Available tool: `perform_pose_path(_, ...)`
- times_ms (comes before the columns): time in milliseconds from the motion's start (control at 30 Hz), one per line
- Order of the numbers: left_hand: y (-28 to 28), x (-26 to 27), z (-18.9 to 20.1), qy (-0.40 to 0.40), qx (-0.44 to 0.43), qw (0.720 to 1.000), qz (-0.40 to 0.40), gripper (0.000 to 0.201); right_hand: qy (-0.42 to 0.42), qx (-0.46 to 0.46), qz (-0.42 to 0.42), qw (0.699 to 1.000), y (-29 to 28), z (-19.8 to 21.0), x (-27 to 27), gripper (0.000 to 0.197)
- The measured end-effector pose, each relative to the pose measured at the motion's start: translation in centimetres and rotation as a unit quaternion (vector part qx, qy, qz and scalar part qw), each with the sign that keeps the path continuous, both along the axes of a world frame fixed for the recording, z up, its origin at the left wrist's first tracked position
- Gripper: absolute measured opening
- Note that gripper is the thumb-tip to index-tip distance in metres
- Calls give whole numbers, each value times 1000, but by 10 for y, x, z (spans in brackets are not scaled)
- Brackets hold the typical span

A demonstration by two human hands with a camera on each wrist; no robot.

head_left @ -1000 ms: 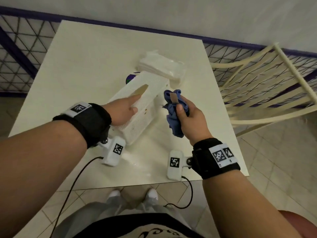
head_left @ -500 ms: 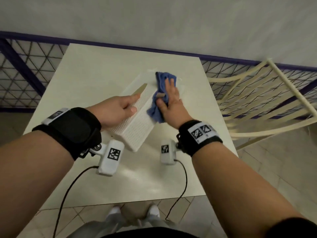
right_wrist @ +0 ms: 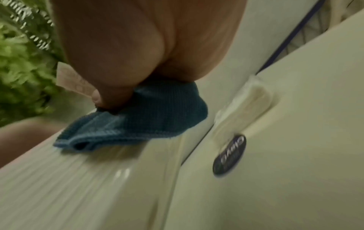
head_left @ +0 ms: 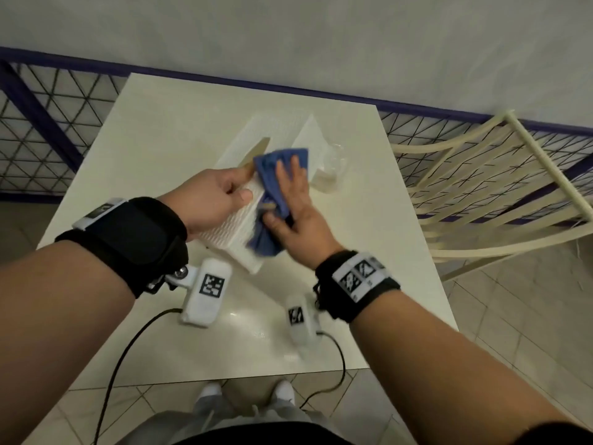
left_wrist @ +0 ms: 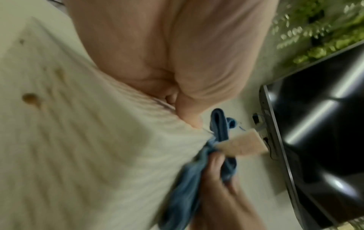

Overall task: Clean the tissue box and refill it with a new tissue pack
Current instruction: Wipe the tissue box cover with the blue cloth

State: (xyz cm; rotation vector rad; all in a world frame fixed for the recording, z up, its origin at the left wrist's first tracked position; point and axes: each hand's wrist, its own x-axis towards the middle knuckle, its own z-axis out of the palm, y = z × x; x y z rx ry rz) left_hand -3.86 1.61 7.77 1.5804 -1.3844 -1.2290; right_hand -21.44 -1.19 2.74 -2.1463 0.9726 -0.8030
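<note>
A white ribbed tissue box (head_left: 238, 232) lies slantwise on the white table (head_left: 179, 130), with a tan slot (head_left: 260, 150) in its top. My left hand (head_left: 218, 195) grips its left side, fingers curled over the edge. Brown stains (left_wrist: 29, 99) mark the box's side (left_wrist: 82, 140). My right hand (head_left: 290, 200) presses a blue cloth (head_left: 272, 175) onto the box's right side, fingers flat, thumb pinching the cloth (right_wrist: 138, 118). The new tissue pack (head_left: 322, 155), white in clear wrap, lies just right of the box and shows again (right_wrist: 254, 96) in the right wrist view.
A cream slatted chair (head_left: 481, 187) stands close to the table's right edge. A dark blue railing with wire mesh (head_left: 38, 123) runs behind and to the left. A dark oval label (right_wrist: 229, 155) lies by the box. The table's near edge (head_left: 224, 374) is close to my feet.
My right hand carried the cloth from beside the box onto its far end, then drew it back toward me along the box. My left hand stayed on the box.
</note>
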Motion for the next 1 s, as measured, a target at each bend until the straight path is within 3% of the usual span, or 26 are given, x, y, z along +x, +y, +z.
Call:
perform_pose_path(133,13,-3,2,-18,17,999,-30,54,-16,35,-114,993,-61,33,-19,66)
perform_pose_path(233,12,-12,3,-3,20,1000,-23,54,-41,34,-157,986,-66,40,-15,62)
perform_pose_path(300,3,-12,5,18,13,1000,4,53,-35,31,-128,991,-41,31,0,62)
perform_pose_path(433,-11,2,11,69,16,995,75,56,-8,-9,32,999,34,-1,17,66)
perform_pose_path(500,-10,5,12,80,31,992,88,60,-3,0,71,997,41,-8,14,67)
perform_pose_path(567,-5,4,9,82,19,994,69,56,-11,-21,53,998,25,-4,9,65)
perform_pose_path(667,3,2,1,58,1,998,4,55,-45,-23,-67,996,-12,18,5,66)
perform_pose_path(767,11,2,-4,15,10,1000,-17,56,-93,51,-191,976,-45,39,0,68)
perform_pose_path(900,21,6,-13,-39,-1,997,-69,57,-116,229,-265,929,-62,49,-13,73)
perform_pose_path(1000,22,21,-17,-81,7,988,-132,57,-242,385,-247,856,-59,51,-31,40)
